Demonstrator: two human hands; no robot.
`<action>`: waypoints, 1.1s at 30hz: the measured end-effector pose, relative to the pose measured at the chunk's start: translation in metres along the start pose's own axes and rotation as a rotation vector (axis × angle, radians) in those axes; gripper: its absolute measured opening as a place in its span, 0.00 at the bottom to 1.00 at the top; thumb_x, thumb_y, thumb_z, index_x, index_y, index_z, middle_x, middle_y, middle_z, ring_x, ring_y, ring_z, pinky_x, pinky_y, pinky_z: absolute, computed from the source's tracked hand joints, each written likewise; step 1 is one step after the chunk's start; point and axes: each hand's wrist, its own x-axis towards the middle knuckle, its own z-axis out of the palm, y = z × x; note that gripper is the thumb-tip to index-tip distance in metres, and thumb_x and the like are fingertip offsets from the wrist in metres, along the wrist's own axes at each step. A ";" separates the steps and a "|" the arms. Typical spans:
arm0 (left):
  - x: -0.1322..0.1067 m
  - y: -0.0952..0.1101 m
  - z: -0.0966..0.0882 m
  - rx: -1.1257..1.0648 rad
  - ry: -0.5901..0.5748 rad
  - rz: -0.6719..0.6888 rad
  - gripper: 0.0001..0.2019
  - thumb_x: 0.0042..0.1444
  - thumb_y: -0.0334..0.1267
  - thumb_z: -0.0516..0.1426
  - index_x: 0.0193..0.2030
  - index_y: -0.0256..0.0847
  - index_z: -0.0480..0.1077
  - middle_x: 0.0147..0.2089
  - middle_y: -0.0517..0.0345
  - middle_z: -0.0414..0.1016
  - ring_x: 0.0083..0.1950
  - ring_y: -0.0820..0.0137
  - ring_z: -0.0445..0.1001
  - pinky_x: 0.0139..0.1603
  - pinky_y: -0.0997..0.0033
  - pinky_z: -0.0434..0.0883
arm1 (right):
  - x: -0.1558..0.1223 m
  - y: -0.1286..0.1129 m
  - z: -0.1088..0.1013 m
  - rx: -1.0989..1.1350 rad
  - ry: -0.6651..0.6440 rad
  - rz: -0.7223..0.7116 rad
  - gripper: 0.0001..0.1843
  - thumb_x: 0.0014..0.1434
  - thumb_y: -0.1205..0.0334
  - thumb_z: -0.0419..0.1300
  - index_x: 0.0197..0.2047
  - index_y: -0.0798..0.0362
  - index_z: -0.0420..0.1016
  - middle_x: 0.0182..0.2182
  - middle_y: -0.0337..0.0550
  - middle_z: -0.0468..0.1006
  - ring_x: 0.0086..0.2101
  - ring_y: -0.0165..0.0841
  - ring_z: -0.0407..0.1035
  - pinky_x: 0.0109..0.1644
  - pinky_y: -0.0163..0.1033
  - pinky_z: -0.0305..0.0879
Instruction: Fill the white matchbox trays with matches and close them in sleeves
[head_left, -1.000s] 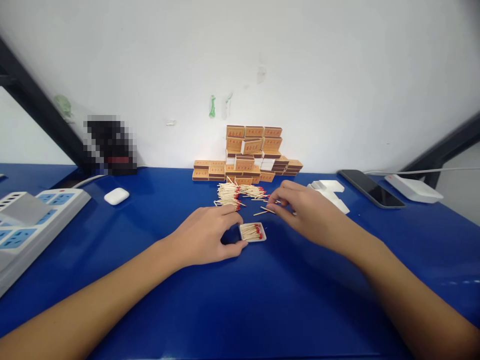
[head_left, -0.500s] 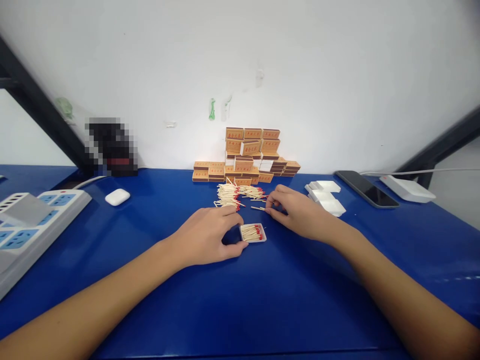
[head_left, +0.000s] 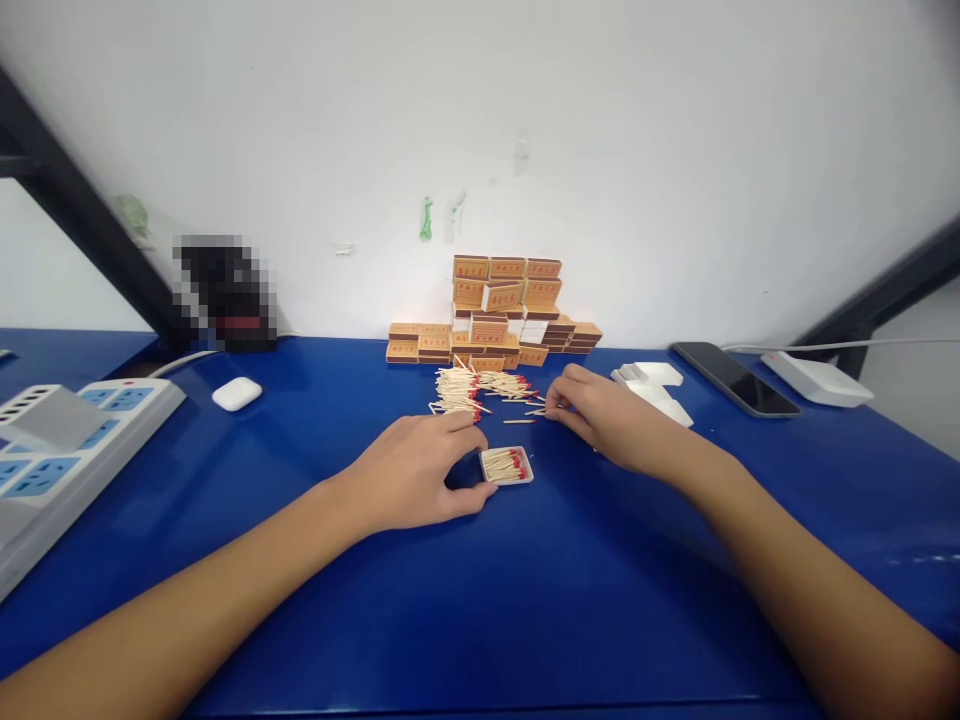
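My left hand (head_left: pixel 416 472) curls round the left end of a small white matchbox tray (head_left: pixel 507 465) that lies on the blue table (head_left: pixel 480 600) and holds red-tipped matches. A loose heap of matches (head_left: pixel 480 388) sits just behind it. At the right edge of that heap my right hand (head_left: pixel 600 415) pinches a few matches between its fingertips. One single match (head_left: pixel 519 421) lies on the table between my hands.
Stacked brown matchboxes (head_left: pixel 499 310) stand against the white wall. Empty white trays (head_left: pixel 654 388) lie to the right, then a black phone (head_left: pixel 733 378) and a white box (head_left: pixel 817 376). At the left are a power strip (head_left: pixel 67 440) and a white earbud case (head_left: pixel 236 392).
My right hand has slid along the edge of the match heap, picking at loose matches. My left hand has stayed on the tray.
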 end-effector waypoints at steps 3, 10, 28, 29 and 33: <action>0.000 0.000 0.000 -0.001 0.006 0.001 0.14 0.64 0.50 0.59 0.46 0.41 0.76 0.40 0.57 0.77 0.36 0.68 0.75 0.35 0.67 0.69 | 0.003 0.002 0.002 0.016 0.021 -0.030 0.10 0.71 0.61 0.52 0.39 0.52 0.72 0.40 0.46 0.71 0.35 0.36 0.68 0.40 0.42 0.66; 0.000 -0.001 0.000 -0.005 -0.002 -0.005 0.14 0.64 0.49 0.60 0.46 0.42 0.76 0.40 0.58 0.77 0.36 0.68 0.75 0.35 0.67 0.68 | 0.006 0.008 0.004 0.030 0.022 -0.019 0.09 0.71 0.60 0.55 0.39 0.52 0.74 0.39 0.45 0.71 0.36 0.36 0.68 0.41 0.41 0.66; 0.000 -0.001 0.001 0.011 0.004 0.003 0.13 0.64 0.49 0.60 0.44 0.41 0.76 0.41 0.59 0.77 0.37 0.68 0.75 0.35 0.67 0.69 | 0.011 0.007 0.010 0.028 0.049 -0.071 0.05 0.70 0.62 0.57 0.43 0.51 0.73 0.42 0.47 0.72 0.40 0.39 0.70 0.44 0.43 0.66; 0.001 -0.001 0.001 0.010 0.001 0.001 0.13 0.64 0.49 0.60 0.44 0.41 0.76 0.40 0.59 0.77 0.37 0.68 0.75 0.35 0.67 0.68 | 0.011 0.008 0.011 0.029 0.036 -0.069 0.06 0.71 0.61 0.56 0.42 0.52 0.73 0.41 0.48 0.72 0.40 0.39 0.70 0.44 0.43 0.67; 0.001 -0.001 0.000 0.014 0.002 0.000 0.14 0.64 0.49 0.60 0.45 0.41 0.76 0.41 0.59 0.77 0.37 0.68 0.76 0.35 0.66 0.68 | 0.013 0.010 0.012 0.019 -0.009 -0.068 0.10 0.71 0.60 0.53 0.37 0.51 0.71 0.40 0.48 0.71 0.39 0.40 0.69 0.45 0.45 0.67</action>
